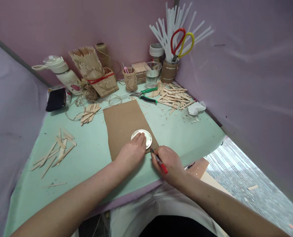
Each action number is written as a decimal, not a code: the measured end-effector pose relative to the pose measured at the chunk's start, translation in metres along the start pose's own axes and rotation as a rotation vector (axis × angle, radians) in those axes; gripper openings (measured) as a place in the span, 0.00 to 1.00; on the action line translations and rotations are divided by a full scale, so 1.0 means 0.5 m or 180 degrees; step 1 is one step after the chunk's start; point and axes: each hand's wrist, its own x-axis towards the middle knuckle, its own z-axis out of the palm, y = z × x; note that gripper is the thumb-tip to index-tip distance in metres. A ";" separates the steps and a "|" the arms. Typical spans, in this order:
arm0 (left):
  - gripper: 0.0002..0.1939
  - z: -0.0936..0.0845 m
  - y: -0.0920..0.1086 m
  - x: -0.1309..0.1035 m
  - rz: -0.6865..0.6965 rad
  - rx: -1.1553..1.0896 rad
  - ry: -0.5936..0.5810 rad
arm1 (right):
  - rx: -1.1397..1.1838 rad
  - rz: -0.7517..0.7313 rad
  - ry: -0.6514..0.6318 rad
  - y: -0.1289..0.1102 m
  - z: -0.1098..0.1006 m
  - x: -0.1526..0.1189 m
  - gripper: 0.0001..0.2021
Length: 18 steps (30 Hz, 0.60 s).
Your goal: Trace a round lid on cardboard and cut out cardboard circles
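Observation:
A sheet of brown cardboard (123,120) lies on the table in front of me. On its near right part rests a clear round lid (148,140) with a pale rim. The fingers of my left hand (134,149) lie flat on top of the lid, pressing it against the cardboard and covering part of it. My right hand (169,161) is closed around a pen (158,160) with a dark barrel and a red end. The pen's tip is down beside the lid's lower right rim, near the cardboard's edge.
Loose wooden sticks (174,95) are heaped at the back right, near green-handled pruning shears (146,95). More sticks (60,148) lie at left. Along the back wall stand a bottle (67,77), a water cup (152,77) and a holder (169,70) with scissors (182,42).

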 end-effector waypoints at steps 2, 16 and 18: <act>0.18 -0.005 0.002 0.001 -0.0003 -0.0026 0.0005 | -0.0062 -0.0070 0.0045 -0.008 0.008 -0.004 0.12; 0.16 -0.010 0.003 0.006 -0.0059 0.0033 -0.0122 | 0.0166 -0.0123 0.0041 -0.049 0.049 -0.003 0.12; 0.15 -0.007 0.002 0.006 -0.0058 0.0004 -0.0079 | 0.0222 -0.0110 0.0040 -0.050 0.049 -0.001 0.12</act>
